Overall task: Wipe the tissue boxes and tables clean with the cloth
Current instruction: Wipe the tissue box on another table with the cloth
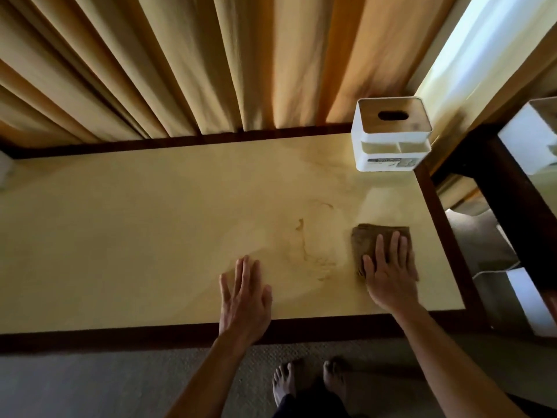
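Note:
A folded brown cloth [372,239] lies on the pale yellow table [135,230] near its right edge. My right hand [388,273] presses flat on the cloth with straight fingers. My left hand [245,294] rests flat on the bare tabletop near the front edge, left of the cloth. Faint smears [304,245] mark the surface between the hands. A white tissue box [391,137] with a wooden top and an oval slot stands at the table's far right corner.
Beige curtains [180,61] hang behind the table. A dark wooden frame [452,242] borders the tabletop. To the right stands a second dark table [512,191] with another white box [530,137]. A white box [524,300] sits on the floor. My bare feet [310,378] stand on carpet.

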A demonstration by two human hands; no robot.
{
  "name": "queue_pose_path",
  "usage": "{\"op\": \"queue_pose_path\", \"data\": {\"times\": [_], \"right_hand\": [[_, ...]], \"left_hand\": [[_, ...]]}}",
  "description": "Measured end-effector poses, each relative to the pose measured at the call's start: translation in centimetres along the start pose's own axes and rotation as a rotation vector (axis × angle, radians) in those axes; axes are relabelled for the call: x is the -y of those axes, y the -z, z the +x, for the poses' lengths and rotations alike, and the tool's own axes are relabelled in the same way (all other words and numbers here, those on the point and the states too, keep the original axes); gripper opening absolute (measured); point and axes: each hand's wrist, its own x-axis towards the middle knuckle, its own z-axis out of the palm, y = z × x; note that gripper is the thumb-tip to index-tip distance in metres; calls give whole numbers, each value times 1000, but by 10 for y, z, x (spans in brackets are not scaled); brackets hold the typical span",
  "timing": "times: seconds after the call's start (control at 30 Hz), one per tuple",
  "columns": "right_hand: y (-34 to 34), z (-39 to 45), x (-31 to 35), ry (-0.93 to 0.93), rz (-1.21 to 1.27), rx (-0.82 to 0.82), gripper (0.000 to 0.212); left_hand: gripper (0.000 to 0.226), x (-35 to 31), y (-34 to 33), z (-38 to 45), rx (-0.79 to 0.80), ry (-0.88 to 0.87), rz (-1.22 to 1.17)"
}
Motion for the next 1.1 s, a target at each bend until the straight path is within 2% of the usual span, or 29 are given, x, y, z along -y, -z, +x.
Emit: {"op": "queue_pose_path", "data": {"times": [0.07,0.17,0.27,0.47,0.53,0.63,0.87,0.97,1.1], "right_hand": [[2,23,22,7,30,-31,81],[3,61,62,-7,50,60,68],[3,87,103,30,71,112,65],[-5,61,156,301,53,253,65],[-15,34,153,366,65,251,66],[-32,-12,129,383,81,150,70],[-19,-29,57,131,40,122,83],[-17,-26,58,76,50,104,84],[-25,-41,81,146,81,130,80]], "left_hand": [[81,-1,-2,1,14,7,17],[79,1,-3,2,-15,-1,13],[75,4,-5,1,-33,-15,16],[71,3,-6,0,-67,-19,6],[70,3,-7,0,-80,-17,17],[73,4,-5,-1,-57,-10,21],[78,0,5,-2,9,1,7],[80,-3,6,-2,18,10,7],[83,-8,10,-2,38,33,25]]}}
